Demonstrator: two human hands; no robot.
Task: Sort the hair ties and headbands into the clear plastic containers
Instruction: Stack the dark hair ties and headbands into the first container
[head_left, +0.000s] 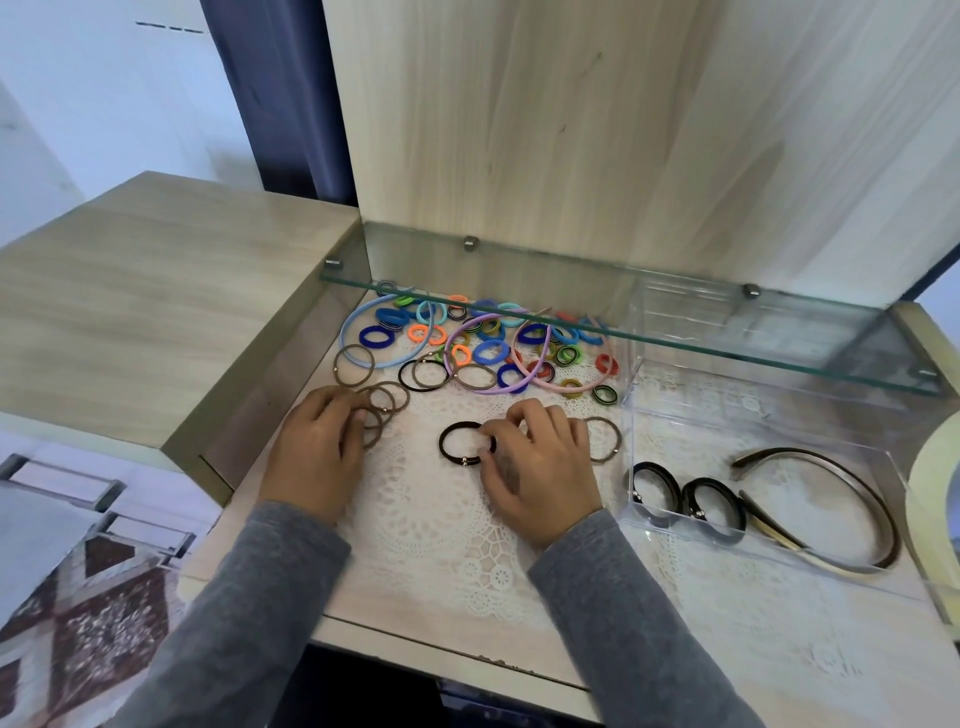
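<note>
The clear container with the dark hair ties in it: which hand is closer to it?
Right. The right hand is just left of the clear container; the left hand is farther left.

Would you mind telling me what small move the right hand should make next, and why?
Probably lift the dark brown hair tie and carry it right into the clear container. The right hand already has fingertips on its ring, and two dark hair ties already lie in that container, so it likely belongs there.

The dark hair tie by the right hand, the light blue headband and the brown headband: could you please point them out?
dark hair tie (448, 451): head view, left arc.
light blue headband (349, 323): head view, left curve.
brown headband (883, 509): head view, right curve.
</note>
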